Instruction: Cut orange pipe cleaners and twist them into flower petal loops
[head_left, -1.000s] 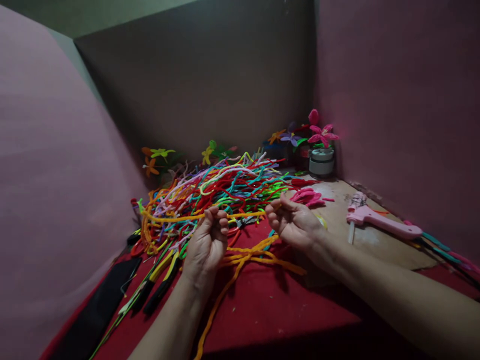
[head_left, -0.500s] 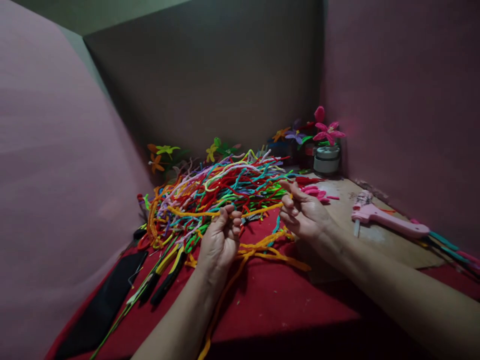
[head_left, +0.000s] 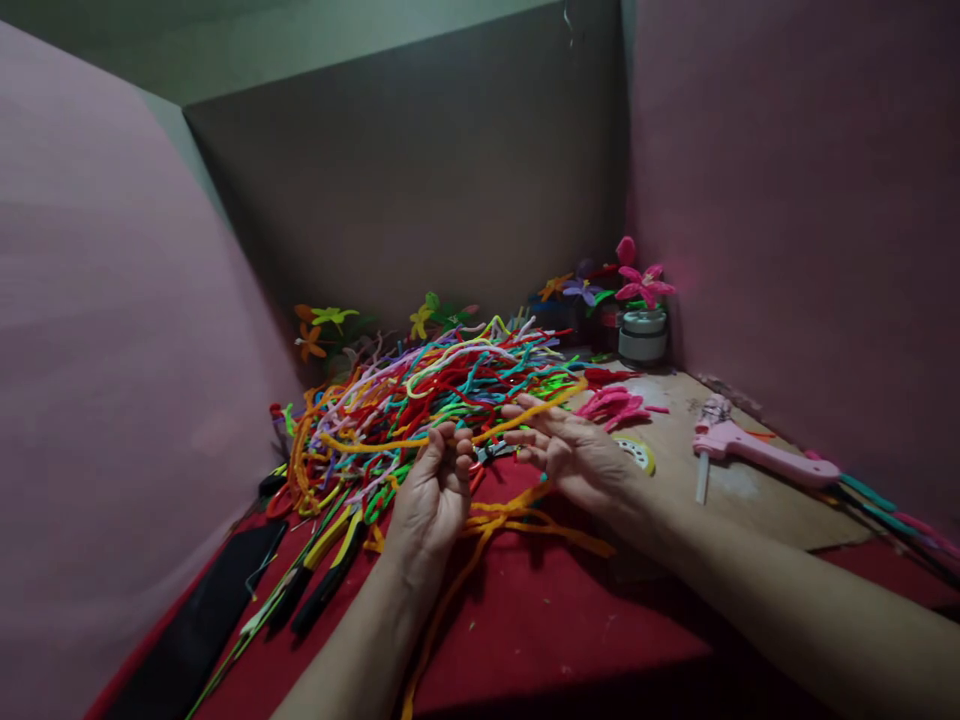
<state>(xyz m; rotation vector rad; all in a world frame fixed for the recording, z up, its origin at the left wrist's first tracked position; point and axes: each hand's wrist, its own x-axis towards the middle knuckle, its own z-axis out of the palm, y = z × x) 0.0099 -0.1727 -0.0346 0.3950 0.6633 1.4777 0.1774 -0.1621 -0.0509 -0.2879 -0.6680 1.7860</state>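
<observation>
My left hand pinches an orange pipe cleaner between thumb and fingers. One end sticks out to the left, and the other slants up to the right. My right hand is beside that right part, its fingers stretched out and apart. The pipe cleaner runs along those fingers without being gripped; whether it touches them I cannot tell. Below both hands, more orange pipe cleaners lie crossed in a bundle on the red cloth. Behind them spreads a large heap of multicoloured pipe cleaners.
At right, a pink glue gun rests on a brown board. Pliers with yellow-black handles and a black flat object lie at left. A pink flower stands in a grey pot at the back.
My right hand has moved left toward my left hand, and its fingers have opened from the pipe cleaner's right end. The left hand keeps its pinch. The view has shifted slightly.
</observation>
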